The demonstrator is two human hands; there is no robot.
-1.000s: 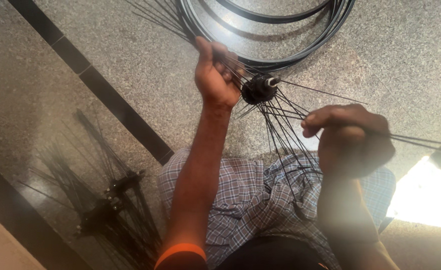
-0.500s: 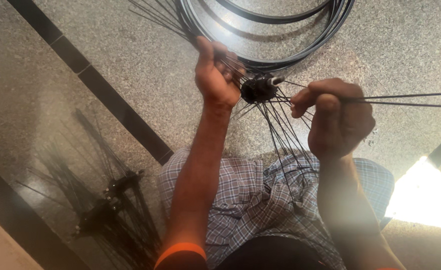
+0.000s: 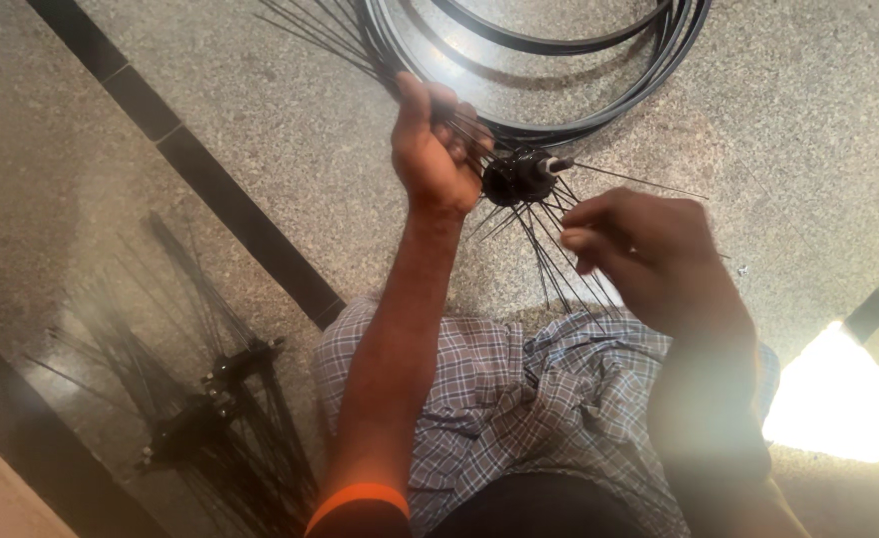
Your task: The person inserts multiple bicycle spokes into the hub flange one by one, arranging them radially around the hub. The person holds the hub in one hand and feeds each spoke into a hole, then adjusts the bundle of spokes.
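Daylight was warm and fairly bright — a blown-out sun patch [image 3: 838, 394] glared at the lower right, washing haze over the blurred right hand [image 3: 659, 264]. The polished floor [image 3: 210, 120] stayed sharp — soft shadows lower left.

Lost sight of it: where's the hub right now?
Head view, upper centre: the hub is held up just right of the left hand, above the right hand, below the rims on the floor.

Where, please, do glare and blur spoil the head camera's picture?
Head view: a blown-out sunlit patch glares on the speckled stone floor at lower right; the right hand is soft with blur; the left hand and black spoked wheel hub look sharper.
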